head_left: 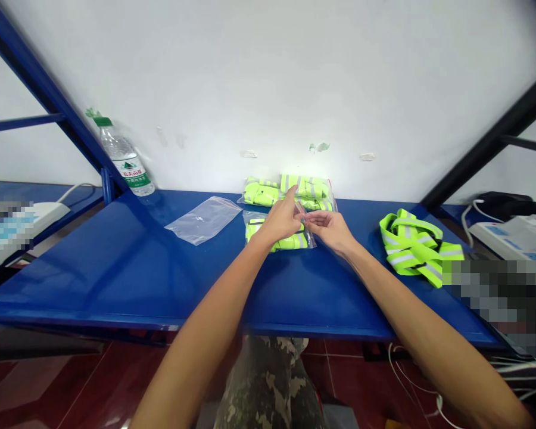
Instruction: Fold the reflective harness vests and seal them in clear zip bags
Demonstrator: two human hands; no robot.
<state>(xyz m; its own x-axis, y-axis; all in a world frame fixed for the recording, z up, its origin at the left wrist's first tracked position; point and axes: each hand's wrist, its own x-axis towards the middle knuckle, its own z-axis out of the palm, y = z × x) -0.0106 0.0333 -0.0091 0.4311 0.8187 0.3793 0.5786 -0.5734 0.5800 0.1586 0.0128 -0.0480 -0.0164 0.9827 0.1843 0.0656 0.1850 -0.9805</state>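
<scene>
A clear plastic bag (310, 241) holding a folded fluorescent yellow strap with silver stripes lies in the middle of the blue table. At its right-hand edge, my left hand (280, 221) pinches the bag, index finger pointing away and covering part of it. My right hand (332, 229) meets it there, fingertips closed on the same edge. Just behind my hands, against the wall, lie two more filled bags, a left one (261, 193) and a right one (315, 189). An unfilled clear zip bag (205, 219) rests flat to the left.
A loose heap of fluorescent yellow reflective straps (408, 241) lies on the right of the table (161, 286). At the back left, a water bottle (127, 161) leans by the blue frame (49, 77). White power strips lie beyond both table ends.
</scene>
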